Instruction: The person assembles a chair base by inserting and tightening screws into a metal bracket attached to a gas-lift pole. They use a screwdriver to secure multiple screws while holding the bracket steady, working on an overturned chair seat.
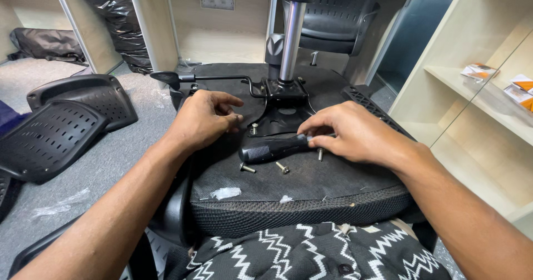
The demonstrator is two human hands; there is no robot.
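Observation:
An upturned black chair seat (311,185) rests on my lap with its black metal mechanism plate (283,105) and chrome gas cylinder (291,35) pointing up. My left hand (202,119) pinches a bolt (254,128) standing at the plate's near left corner. My right hand (350,133) lies on the seat, fingers on the shaft end of a black-handled screwdriver (272,148) and near another upright bolt (320,154). Two loose bolts (247,168) (282,168) lie on the seat below the handle. A black lever (211,79) sticks out left from the mechanism.
Black perforated chair backs (53,138) lie on the grey carpet at left. Another black chair (338,13) stands behind the cylinder. A pale wooden shelf unit (483,91) with small orange-and-white packets (480,70) is at right. Plastic scraps (58,206) litter the floor.

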